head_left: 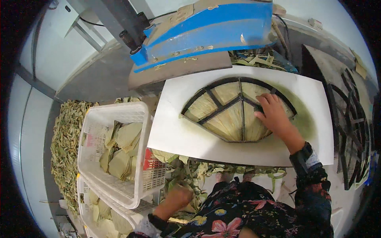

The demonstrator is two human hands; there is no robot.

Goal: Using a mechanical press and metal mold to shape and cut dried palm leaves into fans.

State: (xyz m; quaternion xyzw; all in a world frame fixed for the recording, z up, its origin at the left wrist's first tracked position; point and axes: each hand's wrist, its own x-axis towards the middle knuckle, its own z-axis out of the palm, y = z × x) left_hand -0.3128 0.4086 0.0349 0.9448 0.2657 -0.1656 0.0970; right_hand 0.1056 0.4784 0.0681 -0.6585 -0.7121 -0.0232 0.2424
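A black fan-shaped cutting die (242,117) with inner dividing bars lies on a white board (170,135). Pale green, flat leaves (224,121) fill the spaces inside its frame. On the right part of the die, my right hand (274,114) grips an inner bar, its fingers bent over the metal. My left hand (179,197) is low, between the upper white basket and my body, above loose leaf scraps (204,170). Its fingers look curled in; whatever they may hold is hidden. A greenish stain marks the board to the right of the die.
Blue press head (210,31) stands behind the board. At left, a white plastic basket (115,108) holds stacks of cut leaves (121,162), with another basket (84,198) below. Leaf scraps (65,146) are heaped beside them. More black metal dies (351,123) lean at the right.
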